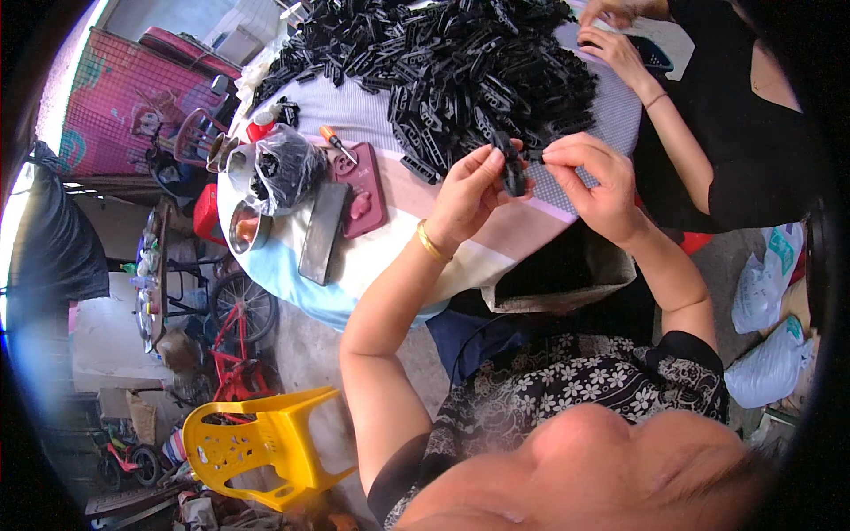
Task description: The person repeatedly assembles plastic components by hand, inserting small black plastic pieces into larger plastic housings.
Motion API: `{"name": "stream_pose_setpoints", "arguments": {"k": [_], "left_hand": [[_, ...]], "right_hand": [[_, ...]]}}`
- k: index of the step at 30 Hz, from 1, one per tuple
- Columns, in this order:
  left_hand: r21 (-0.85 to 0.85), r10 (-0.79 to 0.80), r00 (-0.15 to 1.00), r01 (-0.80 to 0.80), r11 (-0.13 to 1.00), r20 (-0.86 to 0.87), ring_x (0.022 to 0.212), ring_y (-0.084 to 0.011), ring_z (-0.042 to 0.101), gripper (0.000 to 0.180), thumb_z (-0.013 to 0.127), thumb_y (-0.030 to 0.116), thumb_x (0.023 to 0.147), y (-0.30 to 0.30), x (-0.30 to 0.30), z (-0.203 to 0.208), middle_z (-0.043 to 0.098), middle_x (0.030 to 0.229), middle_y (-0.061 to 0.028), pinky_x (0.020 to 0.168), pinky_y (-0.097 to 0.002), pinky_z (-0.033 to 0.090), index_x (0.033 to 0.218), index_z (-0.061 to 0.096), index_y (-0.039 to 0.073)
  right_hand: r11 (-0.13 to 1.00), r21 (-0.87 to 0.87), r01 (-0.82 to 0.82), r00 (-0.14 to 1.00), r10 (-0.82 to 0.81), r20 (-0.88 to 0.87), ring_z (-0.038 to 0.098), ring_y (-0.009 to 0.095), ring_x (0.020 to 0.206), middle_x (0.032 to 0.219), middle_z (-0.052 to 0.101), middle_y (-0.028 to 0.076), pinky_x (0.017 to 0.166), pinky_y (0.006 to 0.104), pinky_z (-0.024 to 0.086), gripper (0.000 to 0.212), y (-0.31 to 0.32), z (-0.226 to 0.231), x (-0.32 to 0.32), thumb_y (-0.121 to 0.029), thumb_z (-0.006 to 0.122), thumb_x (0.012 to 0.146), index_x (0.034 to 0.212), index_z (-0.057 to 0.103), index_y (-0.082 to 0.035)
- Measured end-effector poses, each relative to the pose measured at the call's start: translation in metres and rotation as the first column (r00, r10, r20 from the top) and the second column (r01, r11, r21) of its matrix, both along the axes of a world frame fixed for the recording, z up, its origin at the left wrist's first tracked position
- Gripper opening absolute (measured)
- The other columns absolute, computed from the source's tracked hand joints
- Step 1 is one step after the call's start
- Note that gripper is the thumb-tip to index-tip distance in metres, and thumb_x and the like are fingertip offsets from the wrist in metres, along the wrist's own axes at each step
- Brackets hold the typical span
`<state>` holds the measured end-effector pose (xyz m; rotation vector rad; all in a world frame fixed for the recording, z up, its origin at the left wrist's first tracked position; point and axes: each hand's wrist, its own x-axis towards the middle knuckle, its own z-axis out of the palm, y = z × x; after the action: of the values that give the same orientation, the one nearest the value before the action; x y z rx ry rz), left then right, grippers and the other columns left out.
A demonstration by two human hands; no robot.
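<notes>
My left hand [469, 193], with a gold bangle at its wrist, grips a long black plastic part [511, 166] between thumb and fingers, upright above the table's near edge. From the right my right hand [595, 181] comes up to it, thumb and forefinger pinched on a small black piece [533, 156] at the part's side. Whether that piece is joined to the part I cannot tell. Just beyond my hands a large heap of similar black plastic parts [452, 80] covers the far half of the cloth-covered table [407, 239].
On the table's left lie a screwdriver [337, 142], a maroon tray [376, 199], a dark rectangular block [324, 232], a plastic bag [292, 168] and a metal bowl [249, 227]. A co-worker's hand [617, 53] works at the far right. A yellow chair [239, 442] stands lower left, an open sack [562, 298] below my hands.
</notes>
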<state>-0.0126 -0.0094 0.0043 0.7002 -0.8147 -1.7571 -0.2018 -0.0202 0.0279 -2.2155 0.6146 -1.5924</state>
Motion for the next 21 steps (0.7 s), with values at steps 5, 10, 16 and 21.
{"name": "stream_pose_setpoints", "arguments": {"k": [5, 10, 16, 21], "left_hand": [[0.032, -0.135, 0.991, 0.134, 0.99, 0.01, 0.062, -0.0152, 0.061, 0.028, 0.043, 0.023, 0.096, -0.002, 0.008, 0.0, 0.062, 0.09, -0.0111, 0.045, -0.0206, 0.045, 0.111, 0.052, 0.0], [0.058, -0.228, 0.968, 0.223, 0.973, 0.108, 0.058, -0.0126, 0.057, 0.028, 0.043, 0.025, 0.096, -0.002, 0.008, -0.002, 0.062, 0.086, -0.0112, 0.043, -0.019, 0.042, 0.104, 0.054, 0.001], [0.093, -0.289, 0.943, 0.277, 0.956, 0.166, 0.054, -0.0096, 0.056, 0.029, 0.043, 0.027, 0.096, -0.002, 0.009, 0.001, 0.063, 0.084, -0.0109, 0.042, -0.0182, 0.043, 0.099, 0.055, 0.001], [0.079, -0.329, 0.933, 0.321, 0.944, 0.145, 0.06, -0.0097, 0.058, 0.03, 0.048, 0.026, 0.094, 0.001, 0.016, 0.007, 0.063, 0.088, -0.0111, 0.049, -0.0185, 0.047, 0.104, 0.055, -0.001]], "right_hand": [[0.966, -0.253, -0.048, 0.982, -0.001, -0.19, 0.06, 0.023, 0.076, 0.085, 0.064, 0.008, 0.066, 0.0308, 0.05, 0.016, -0.007, 0.005, -0.003, 0.007, 0.063, 0.068, 0.082, 0.063, -0.001], [0.956, -0.272, -0.11, 0.965, 0.037, -0.259, 0.059, 0.023, 0.081, 0.085, 0.064, 0.007, 0.066, 0.0309, 0.05, 0.019, -0.01, 0.007, 0.0, 0.005, 0.064, 0.063, 0.081, 0.064, -0.002], [0.936, -0.313, -0.159, 0.941, 0.048, -0.334, 0.058, 0.023, 0.08, 0.084, 0.063, 0.006, 0.065, 0.0307, 0.05, 0.02, -0.012, 0.004, 0.0, 0.001, 0.066, 0.06, 0.079, 0.063, -0.003], [0.91, -0.401, -0.102, 0.93, -0.056, -0.363, 0.058, 0.022, 0.079, 0.084, 0.061, 0.006, 0.065, 0.0305, 0.051, 0.02, -0.008, 0.001, -0.002, -0.004, 0.066, 0.061, 0.08, 0.062, -0.003]]}}
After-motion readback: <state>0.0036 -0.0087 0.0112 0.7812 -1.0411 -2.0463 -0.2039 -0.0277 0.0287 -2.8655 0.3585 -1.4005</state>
